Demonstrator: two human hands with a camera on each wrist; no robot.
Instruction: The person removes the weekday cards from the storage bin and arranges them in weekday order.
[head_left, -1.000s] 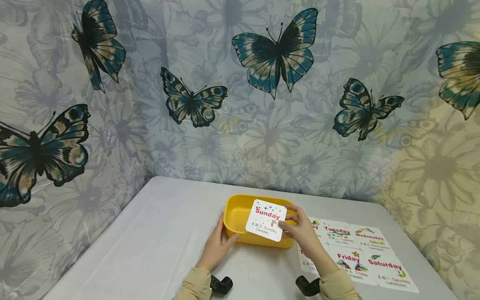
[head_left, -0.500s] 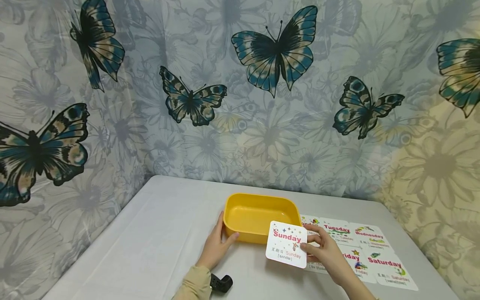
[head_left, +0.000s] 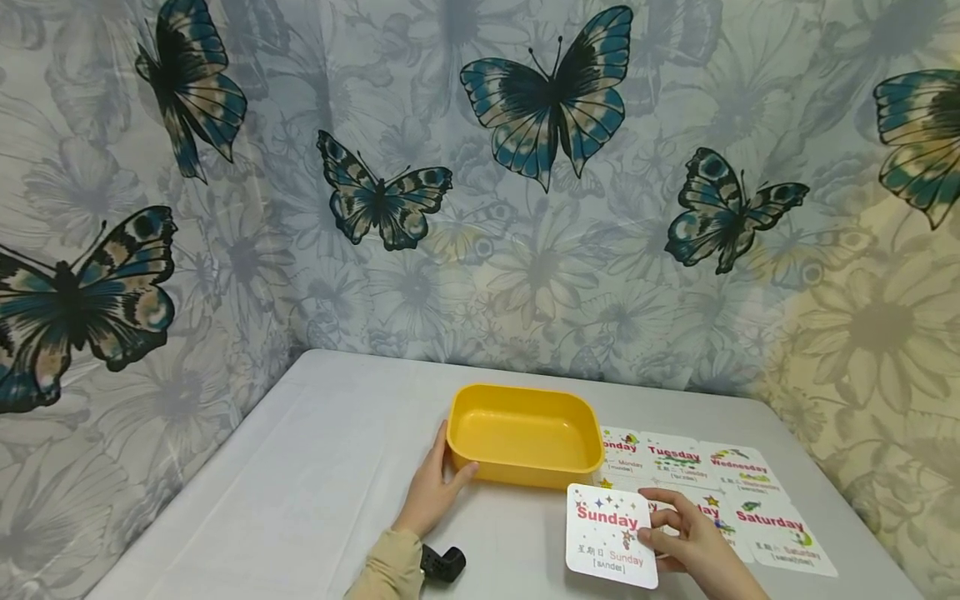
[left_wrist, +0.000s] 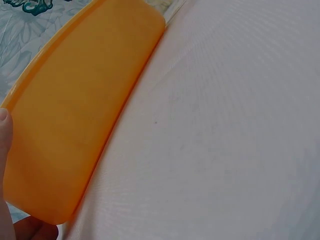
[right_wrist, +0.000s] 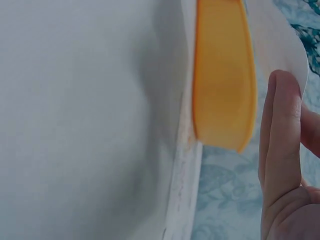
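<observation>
My left hand (head_left: 430, 493) holds the left end of a yellow plastic bin (head_left: 517, 473), thumb on the front wall and fingers along the side. The left wrist view shows the thumb (left_wrist: 5, 130) against the bin's wall. Nothing lies inside the bin. My right hand (head_left: 697, 537) pinches a white "Sunday" flashcard (head_left: 609, 550) by its right edge, thumb on the printed face. The card is raised above the table, in front of the bin's right corner, and overlaps the laid-out cards in the head view. From the right wrist, the flashcard (right_wrist: 275, 35) appears behind the fingers.
Right of the bin, weekday flashcards lie in two rows on the white table (head_left: 300, 500): Tuesday (head_left: 672, 457), Wednesday (head_left: 738, 467) and Saturday (head_left: 772, 533) among them. The held card and right hand partly cover the front row. Butterfly-printed cloth (head_left: 525, 275) hangs behind.
My right hand has carried the Sunday flashcard from over the bin rightward and toward me, to in front of the bin's right corner. The left hand stays on the bin.
</observation>
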